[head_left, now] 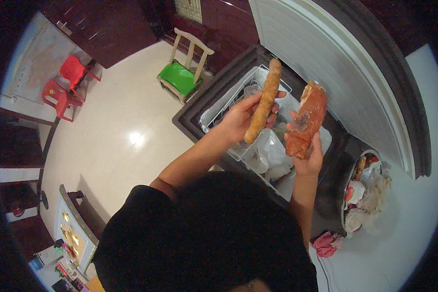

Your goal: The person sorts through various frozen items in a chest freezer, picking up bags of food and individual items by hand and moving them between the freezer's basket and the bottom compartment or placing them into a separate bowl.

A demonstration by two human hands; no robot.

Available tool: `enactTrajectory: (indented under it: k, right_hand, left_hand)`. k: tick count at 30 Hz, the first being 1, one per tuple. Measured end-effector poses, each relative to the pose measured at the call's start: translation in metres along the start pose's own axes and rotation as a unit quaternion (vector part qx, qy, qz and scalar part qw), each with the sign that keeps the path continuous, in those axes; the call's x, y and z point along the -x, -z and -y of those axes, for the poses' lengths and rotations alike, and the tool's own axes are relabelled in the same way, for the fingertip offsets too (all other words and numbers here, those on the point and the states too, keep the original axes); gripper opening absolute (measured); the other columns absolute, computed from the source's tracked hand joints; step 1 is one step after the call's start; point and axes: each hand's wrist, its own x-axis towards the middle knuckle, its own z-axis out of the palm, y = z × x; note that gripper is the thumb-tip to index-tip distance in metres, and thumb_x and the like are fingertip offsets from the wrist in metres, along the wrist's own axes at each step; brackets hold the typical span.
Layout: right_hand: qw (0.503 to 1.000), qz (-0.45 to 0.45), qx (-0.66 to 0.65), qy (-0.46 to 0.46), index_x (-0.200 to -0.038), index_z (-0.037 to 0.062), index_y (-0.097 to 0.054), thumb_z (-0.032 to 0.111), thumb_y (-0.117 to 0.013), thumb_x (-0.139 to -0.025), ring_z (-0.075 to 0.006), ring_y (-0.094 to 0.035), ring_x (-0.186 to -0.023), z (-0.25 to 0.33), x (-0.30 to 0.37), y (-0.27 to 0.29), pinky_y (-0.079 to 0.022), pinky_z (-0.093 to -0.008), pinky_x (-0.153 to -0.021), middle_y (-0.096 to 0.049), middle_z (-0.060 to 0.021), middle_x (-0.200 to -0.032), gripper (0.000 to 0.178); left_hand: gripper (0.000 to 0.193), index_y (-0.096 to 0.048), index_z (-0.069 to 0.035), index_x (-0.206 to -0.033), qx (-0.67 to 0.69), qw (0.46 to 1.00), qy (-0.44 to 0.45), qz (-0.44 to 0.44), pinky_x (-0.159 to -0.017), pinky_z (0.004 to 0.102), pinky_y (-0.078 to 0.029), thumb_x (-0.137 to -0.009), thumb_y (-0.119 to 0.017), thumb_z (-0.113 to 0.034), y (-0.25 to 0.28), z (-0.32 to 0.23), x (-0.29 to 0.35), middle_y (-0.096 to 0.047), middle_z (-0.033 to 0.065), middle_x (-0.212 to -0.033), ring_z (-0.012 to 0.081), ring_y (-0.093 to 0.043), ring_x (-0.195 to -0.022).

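My left hand (pixel 241 119) is closed around a long, golden-brown, stick-shaped food (pixel 265 102), like a thin bread loaf or a thick sausage. It stands tilted, its upper end leaning right. In my right hand (pixel 310 158) rests a thick reddish-brown slab of what looks like cured meat (pixel 309 119), with a dark patch and a pale upper end. My fingers wrap its lower part and left side. Both foods are held apart, above an open chest freezer (pixel 192 114). Inside it are a white wire basket (pixel 224 108) and several clear plastic bags (pixel 272 146).
The raised freezer lid (pixel 321 58) stands behind my hands. At the right, a container (pixel 346 202) holds bagged food beside a pink cloth (pixel 327 243). A green-seated chair (pixel 180 78) stands beyond the freezer. Red chairs (pixel 58 97) and a low table (pixel 78 233) are at the left.
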Motion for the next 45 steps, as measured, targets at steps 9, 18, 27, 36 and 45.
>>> enactTrajectory:
  k: [9,18,27,36,45]
  right_hand:
    - [0.997,0.0,-0.041,-0.061,-0.137,0.0011,-0.02,0.029,-0.04,-0.089,-0.0347,-0.054,-0.104,0.003,-0.004,-0.002,-0.049,-0.0432,-0.084,-0.037,-0.0271,-0.13,0.059]
    - [0.997,-0.032,-0.017,-0.066,-0.136,0.0,-0.022,0.028,-0.035,-0.09,-0.031,-0.058,-0.095,0.0,-0.005,-0.011,-0.05,-0.0401,-0.079,-0.04,-0.0258,-0.128,0.055]
    - [0.989,-0.077,0.125,-0.013,-0.134,0.0007,-0.025,0.032,-0.03,-0.093,-0.0341,-0.047,-0.112,-0.015,-0.008,-0.01,-0.04,-0.0457,-0.092,-0.04,-0.0196,-0.129,0.051]
    - [0.955,-0.192,0.225,0.033,-0.13,0.0023,-0.032,0.031,-0.04,-0.092,-0.0206,-0.053,-0.103,-0.013,0.024,0.006,-0.043,-0.034,-0.088,-0.05,-0.0082,-0.116,0.048]
    - [0.945,-0.24,0.203,0.093,-0.123,0.0017,-0.038,0.029,-0.064,-0.078,-0.0162,-0.052,-0.097,0.02,0.089,0.04,-0.041,-0.0307,-0.087,-0.052,-0.0073,-0.11,0.059]
  left_hand:
    - [0.05,-0.036,-0.001,-0.13,-0.021,1.0,-0.006,0.006,-0.074,0.0265,-0.042,-0.092,-0.041,-0.034,-0.003,-0.002,0.0,-0.051,0.0046,-0.09,0.0124,-0.05,-0.081]
    - [0.052,-0.031,0.0,-0.132,0.047,0.997,0.01,0.057,-0.084,0.0284,-0.043,-0.092,-0.041,-0.031,-0.001,-0.007,-0.002,-0.05,0.0104,-0.112,0.0167,-0.051,-0.096]
    - [0.042,-0.04,-0.003,-0.127,-0.184,0.981,-0.038,-0.049,-0.09,0.0307,-0.04,-0.088,-0.044,-0.019,-0.004,-0.001,-0.004,-0.05,0.0084,-0.121,0.0194,-0.051,-0.103]
    - [0.04,-0.043,-0.004,-0.122,-0.531,0.845,-0.055,-0.027,-0.09,0.0311,-0.04,-0.085,-0.055,-0.012,-0.019,0.038,-0.018,-0.053,0.0053,-0.109,0.0157,-0.05,-0.1]
    - [0.041,-0.046,-0.002,-0.119,-0.652,0.757,-0.042,-0.001,-0.066,0.0268,-0.051,-0.08,-0.061,-0.005,-0.032,0.126,-0.056,-0.056,0.0066,-0.084,0.0136,-0.058,-0.077]
